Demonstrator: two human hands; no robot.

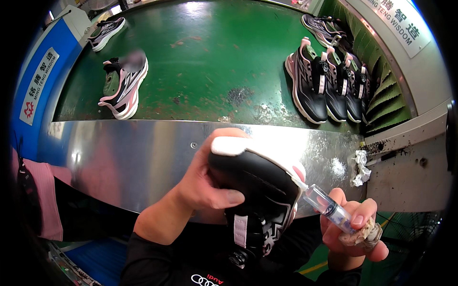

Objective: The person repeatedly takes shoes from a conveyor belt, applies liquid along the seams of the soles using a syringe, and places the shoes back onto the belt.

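A black sneaker (255, 178) with a white sole and pink trim is held by my left hand (202, 181), toe pointing away from me. My thumb presses on the black upper and the other fingers go round the toe end, partly hidden. My right hand (350, 226) grips a clear syringe (329, 205) whose white nozzle touches the seam between sole and upper on the shoe's right side. A crumpled, stained piece of tissue (365, 234) is also in that hand, around the syringe's rear end.
Beyond the metal ledge (143, 152) lies a green conveyor belt (205, 66). Several matching sneakers (307, 86) stand at its right; two more, including a near-left sneaker (125, 86), lie at left. Crumpled white paper (361, 168) sits at the ledge's right end, beside a machine wall with green flaps (393, 90).
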